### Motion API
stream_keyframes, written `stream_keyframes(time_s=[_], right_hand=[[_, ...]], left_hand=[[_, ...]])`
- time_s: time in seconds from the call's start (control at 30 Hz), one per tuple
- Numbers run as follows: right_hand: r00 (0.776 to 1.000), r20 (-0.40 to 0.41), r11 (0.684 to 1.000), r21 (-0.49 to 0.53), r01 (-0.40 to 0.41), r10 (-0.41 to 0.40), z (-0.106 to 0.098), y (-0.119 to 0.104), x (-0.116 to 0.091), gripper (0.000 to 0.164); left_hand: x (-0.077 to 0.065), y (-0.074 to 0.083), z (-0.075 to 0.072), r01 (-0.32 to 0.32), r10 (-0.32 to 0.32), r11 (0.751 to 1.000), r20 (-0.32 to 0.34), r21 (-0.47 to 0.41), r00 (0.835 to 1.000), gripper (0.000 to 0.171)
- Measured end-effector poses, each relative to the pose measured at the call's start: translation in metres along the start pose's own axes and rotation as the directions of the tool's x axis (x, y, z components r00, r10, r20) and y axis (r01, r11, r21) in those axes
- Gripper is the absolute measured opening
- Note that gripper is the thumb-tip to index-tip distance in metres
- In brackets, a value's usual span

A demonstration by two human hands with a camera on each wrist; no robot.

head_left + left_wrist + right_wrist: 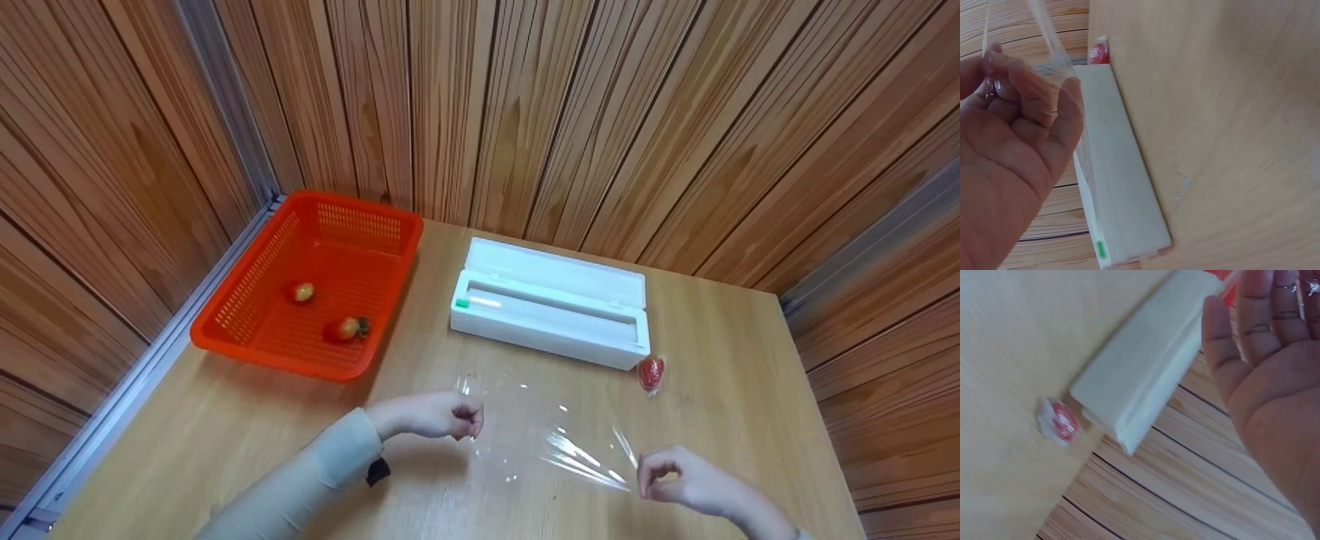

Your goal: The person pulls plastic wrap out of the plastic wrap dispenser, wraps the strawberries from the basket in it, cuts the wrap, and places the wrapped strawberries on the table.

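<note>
A sheet of clear plastic wrap (577,454) stretches between my two hands over the table, with bright creases toward its right side. My left hand (448,416) pinches its left edge; the left wrist view shows the film running between the thumb and fingers of that hand (1016,124). At the other end, my right hand (686,480) pinches the right edge with curled fingers. Beyond the sheet stands a white cling film dispenser box (547,337), its lid (555,270) tipped back. Close to the box's right end lies a red strawberry wrapped in film (651,373), also seen as a wrapped strawberry (1064,422) in the right wrist view.
An orange-red plastic basket (300,365) stands at the back left with two strawberries in it, one strawberry (302,292) farther back and another strawberry (349,328) nearer. Wood-panelled walls (517,112) close off the table's back and sides. A green piece (463,303) sits on the box's left end.
</note>
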State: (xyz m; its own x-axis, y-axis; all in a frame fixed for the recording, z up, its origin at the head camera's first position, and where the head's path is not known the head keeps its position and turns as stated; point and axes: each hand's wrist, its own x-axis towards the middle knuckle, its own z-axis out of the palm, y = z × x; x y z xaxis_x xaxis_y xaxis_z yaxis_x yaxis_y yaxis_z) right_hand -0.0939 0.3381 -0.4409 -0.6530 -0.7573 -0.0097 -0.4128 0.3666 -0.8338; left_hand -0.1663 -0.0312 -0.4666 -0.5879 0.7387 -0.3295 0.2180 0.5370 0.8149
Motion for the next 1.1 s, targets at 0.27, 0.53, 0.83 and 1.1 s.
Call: stream_keyframes(time_s=[0.27,0.53,0.83,1.1], right_hand=[[0.977,0.040,0.966,-0.164,-0.199,0.208,0.035,0.031,0.009,0.014],[0.954,0.020,0.890,-0.365,-0.272,0.300,0.054,0.050,0.015,0.015],[0.875,0.055,0.829,-0.356,-0.432,0.480,0.065,0.062,0.019,0.016],[0.869,0.041,0.817,-0.365,-0.446,0.493,0.072,0.068,0.019,0.014]], left_hand=[[0.000,-0.021,0.013,-0.001,-0.002,0.999,0.075,0.043,0.997,0.011],[0.003,-0.037,0.031,0.019,-0.030,0.986,0.068,0.164,0.997,0.009],[0.005,-0.056,0.042,-0.010,-0.004,0.920,0.033,0.391,0.999,0.011],[0.001,-0.070,0.052,-0.201,0.253,0.766,0.000,0.610,0.967,0.007]])
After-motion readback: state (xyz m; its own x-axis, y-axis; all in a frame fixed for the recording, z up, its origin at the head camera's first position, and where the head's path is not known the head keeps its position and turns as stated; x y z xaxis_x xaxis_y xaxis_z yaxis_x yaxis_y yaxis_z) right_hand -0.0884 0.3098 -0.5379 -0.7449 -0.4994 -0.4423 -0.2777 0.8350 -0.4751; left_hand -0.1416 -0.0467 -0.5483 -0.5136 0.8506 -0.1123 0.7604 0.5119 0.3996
